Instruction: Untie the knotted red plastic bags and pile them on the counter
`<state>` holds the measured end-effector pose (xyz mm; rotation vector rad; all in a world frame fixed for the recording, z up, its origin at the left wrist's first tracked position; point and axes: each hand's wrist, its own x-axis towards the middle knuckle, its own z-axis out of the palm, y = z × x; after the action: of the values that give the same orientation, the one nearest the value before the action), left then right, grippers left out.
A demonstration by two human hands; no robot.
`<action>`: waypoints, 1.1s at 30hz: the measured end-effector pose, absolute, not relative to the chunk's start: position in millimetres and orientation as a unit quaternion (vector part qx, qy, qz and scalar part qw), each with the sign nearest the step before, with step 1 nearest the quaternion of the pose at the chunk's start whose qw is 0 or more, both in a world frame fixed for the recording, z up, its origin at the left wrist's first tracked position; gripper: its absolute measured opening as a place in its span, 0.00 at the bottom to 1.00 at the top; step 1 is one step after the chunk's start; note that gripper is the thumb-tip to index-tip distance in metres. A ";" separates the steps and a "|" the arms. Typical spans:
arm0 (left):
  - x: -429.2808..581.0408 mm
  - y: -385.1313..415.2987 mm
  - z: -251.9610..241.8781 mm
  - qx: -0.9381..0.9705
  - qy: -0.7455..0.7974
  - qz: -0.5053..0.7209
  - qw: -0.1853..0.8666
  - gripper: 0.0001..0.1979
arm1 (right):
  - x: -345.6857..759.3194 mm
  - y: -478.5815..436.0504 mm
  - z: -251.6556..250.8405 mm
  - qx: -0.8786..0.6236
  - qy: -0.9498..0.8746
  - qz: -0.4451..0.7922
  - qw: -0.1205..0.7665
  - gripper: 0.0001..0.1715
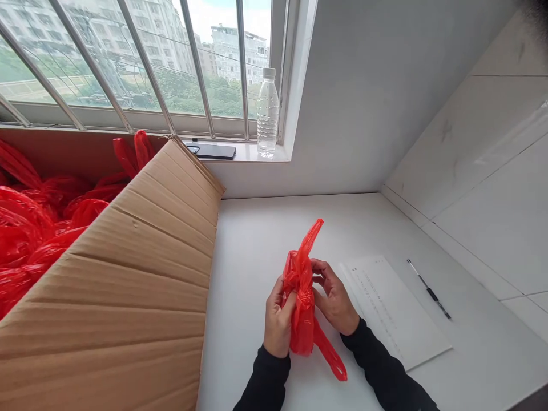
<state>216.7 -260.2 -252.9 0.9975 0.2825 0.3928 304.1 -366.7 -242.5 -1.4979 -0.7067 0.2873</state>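
A red plastic bag [303, 331], bunched up with a knot-like gather at its middle, is between my hands above the white table. One strip of it points up and away, and a handle loop trails down to the right. My left hand [279, 319] grips the bag from the left, thumb across its front. On the other side, my right hand [336, 299] has its curled fingers against the bag's right edge; the fingertips are partly hidden behind it. Whatever the bag may contain cannot be seen.
A large cardboard box [141, 285] full of red plastic bags [38, 228] stands at the left. A paper pad [398, 314] and a pen [429, 290] lie on the table [252, 228] at right. On the windowsill are a phone [212, 151] and a clear bottle [268, 114].
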 end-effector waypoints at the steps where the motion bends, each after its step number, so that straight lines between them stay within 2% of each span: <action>1: 216.4 -260.5 -251.8 0.483 0.132 0.190 0.845 0.19 | 303.9 -366.2 -241.9 -0.663 -0.312 0.131 0.668 0.21; 9: 216.1 -262.8 -246.5 0.472 0.133 0.170 0.855 0.18 | 309.3 -371.1 -244.4 -0.659 -0.286 0.160 0.677 0.14; 17: 215.6 -261.2 -251.5 0.470 0.142 0.182 0.852 0.17 | 303.6 -368.3 -242.6 -0.659 -0.331 0.149 0.659 0.23; 23: 214.2 -261.3 -248.7 0.441 0.133 0.164 0.872 0.17 | 304.5 -370.5 -242.0 -0.663 -0.310 0.157 0.663 0.12; 33: 215.9 -261.1 -252.2 0.411 0.153 0.193 0.878 0.22 | 302.7 -371.0 -243.0 -0.669 -0.302 0.146 0.664 0.17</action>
<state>215.9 -261.1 -252.2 0.8561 0.3181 0.4016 302.7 -371.0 -243.0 -1.5109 -0.6823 0.3309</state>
